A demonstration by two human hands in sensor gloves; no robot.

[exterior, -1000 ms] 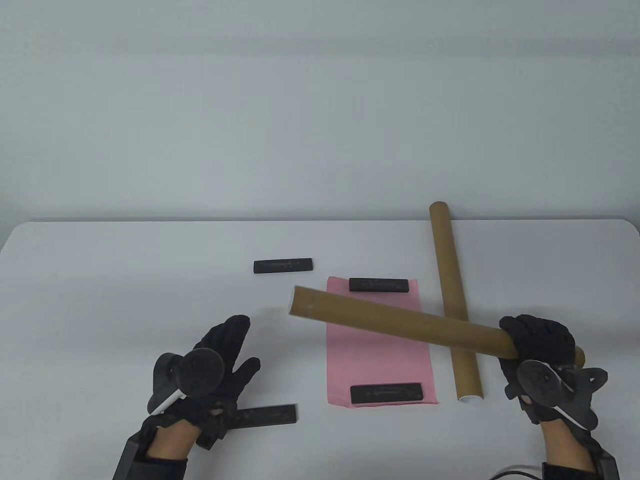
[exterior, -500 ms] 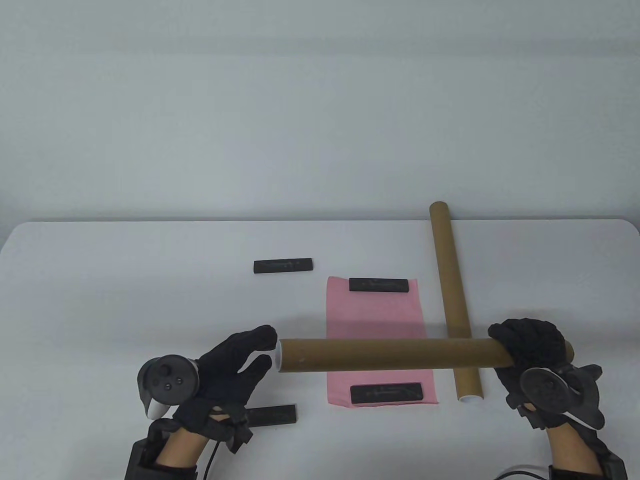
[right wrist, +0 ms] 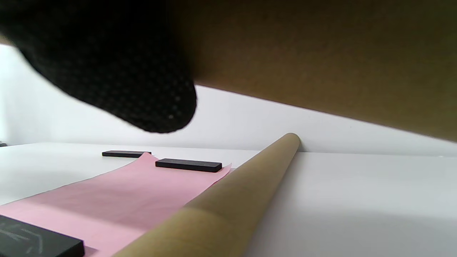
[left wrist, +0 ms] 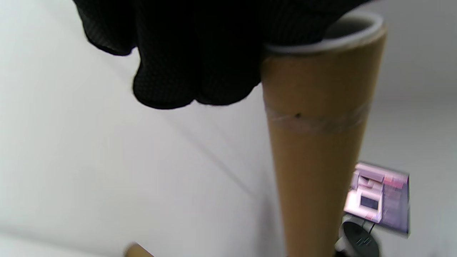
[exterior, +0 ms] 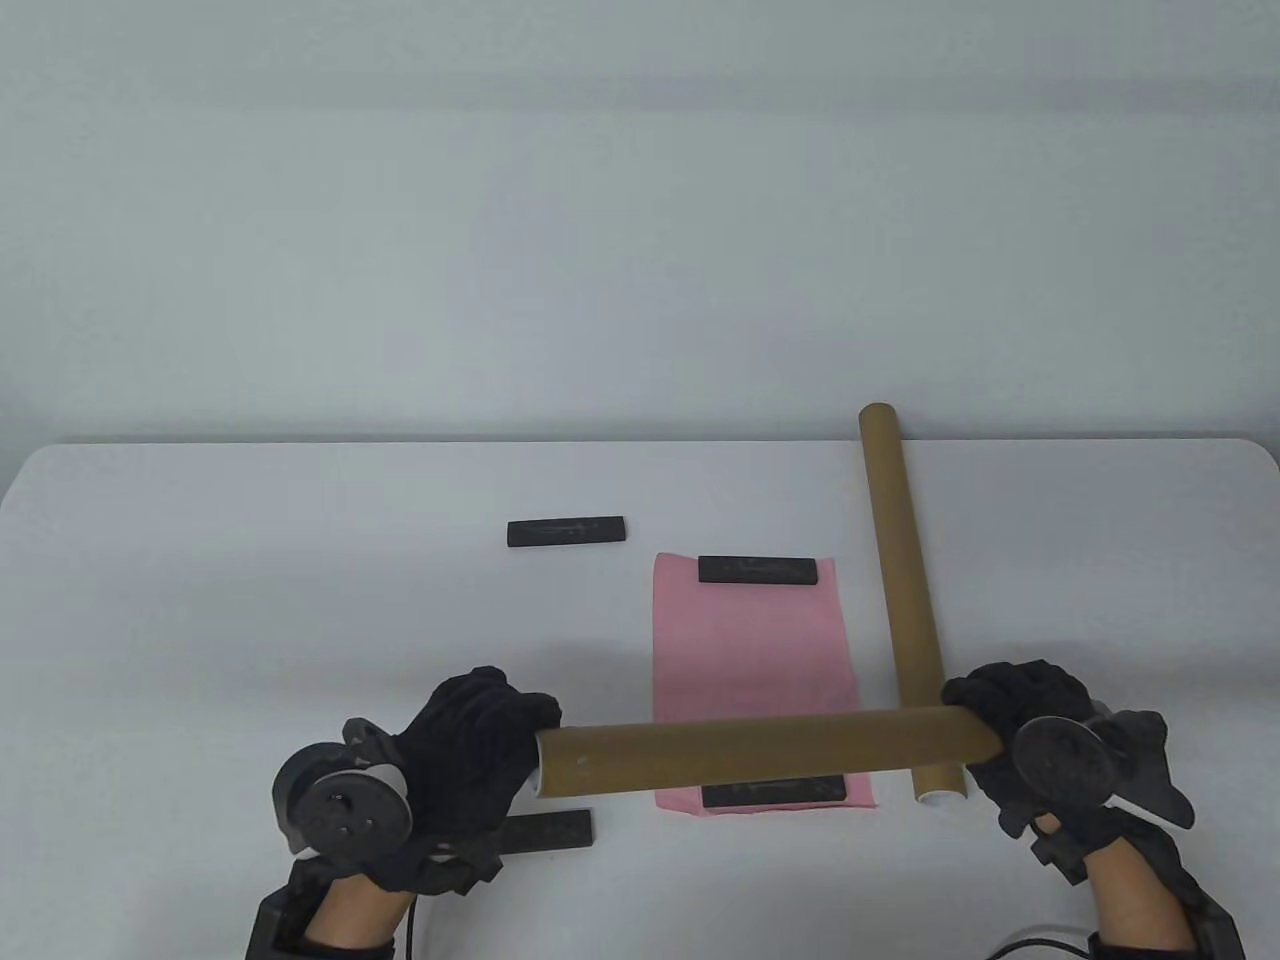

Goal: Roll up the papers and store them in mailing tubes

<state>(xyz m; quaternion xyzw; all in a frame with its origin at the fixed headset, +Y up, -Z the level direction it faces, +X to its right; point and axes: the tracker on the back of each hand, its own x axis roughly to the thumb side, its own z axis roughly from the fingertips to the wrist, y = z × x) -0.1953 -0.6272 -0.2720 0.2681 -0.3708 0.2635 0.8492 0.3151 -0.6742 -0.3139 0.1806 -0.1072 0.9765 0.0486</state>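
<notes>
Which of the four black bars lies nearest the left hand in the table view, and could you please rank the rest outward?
From the left hand:
1. Black bar just right of the wrist, at the near table edge.
2. Bar on the pink paper's near end, partly under the held tube.
3. Lone bar on bare table, farther back.
4. Bar on the paper's far end.

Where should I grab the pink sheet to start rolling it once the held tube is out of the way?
Probably the near short edge of the pink sheet, coming from the person's side. It lies flat, pinned by a black bar at the far end and another at the near end, half hidden under the held tube. Lift off the near bar first, then pinch that edge.
</notes>
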